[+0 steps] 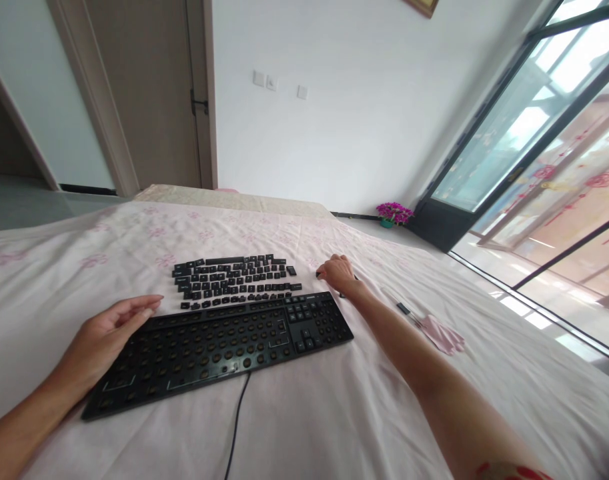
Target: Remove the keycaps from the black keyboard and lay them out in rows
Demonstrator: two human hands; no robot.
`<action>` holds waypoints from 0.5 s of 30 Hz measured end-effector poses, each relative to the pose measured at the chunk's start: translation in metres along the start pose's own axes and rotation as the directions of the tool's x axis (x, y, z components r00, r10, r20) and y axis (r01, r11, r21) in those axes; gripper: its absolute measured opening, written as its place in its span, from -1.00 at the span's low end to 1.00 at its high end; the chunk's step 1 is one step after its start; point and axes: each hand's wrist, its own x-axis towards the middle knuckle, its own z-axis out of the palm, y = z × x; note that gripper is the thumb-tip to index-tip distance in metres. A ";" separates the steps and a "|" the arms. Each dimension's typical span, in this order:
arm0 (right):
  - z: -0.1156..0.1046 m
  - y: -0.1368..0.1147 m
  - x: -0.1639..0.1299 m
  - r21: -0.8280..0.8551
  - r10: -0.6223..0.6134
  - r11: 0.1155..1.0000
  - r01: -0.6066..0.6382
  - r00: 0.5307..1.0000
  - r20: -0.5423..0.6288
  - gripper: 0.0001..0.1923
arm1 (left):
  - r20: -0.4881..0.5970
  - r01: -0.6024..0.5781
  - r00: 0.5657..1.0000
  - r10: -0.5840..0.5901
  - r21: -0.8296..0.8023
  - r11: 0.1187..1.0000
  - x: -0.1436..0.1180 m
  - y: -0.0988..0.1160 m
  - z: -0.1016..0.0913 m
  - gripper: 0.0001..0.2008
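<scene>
A black keyboard [234,340] lies slanted on the bed, most of its keys off and the bare sockets showing; some keys remain fitted towards its right end. Beyond its far edge, loose black keycaps [234,277] are laid out in rows. My right hand [338,272] is to the right of those rows, fingers curled down onto a small black keycap [319,275]; more dark pieces are partly hidden beneath the wrist. Over the keyboard's far left corner, my left hand [117,327] has its fingers stretched out and holds nothing.
A keycap puller with a black handle [403,308] lies by a pink cloth [441,335] on the right. The keyboard's cable [238,420] runs towards me. The floral sheet [84,267] has wrinkles. Potted purple flowers [394,213] stand on the floor beyond the bed.
</scene>
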 end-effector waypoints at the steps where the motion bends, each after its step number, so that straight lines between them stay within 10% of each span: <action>1: 0.000 -0.001 0.000 -0.002 -0.008 1.000 0.008 1.000 -0.002 -0.85 | -0.002 0.000 1.000 0.000 0.005 1.000 -0.001 0.001 0.000 -0.37; 15: -0.022 0.003 -0.089 0.346 -0.135 0.910 0.228 0.953 -0.273 -0.80 | -0.015 -0.066 0.998 0.067 0.076 0.995 -0.002 0.002 0.000 -0.40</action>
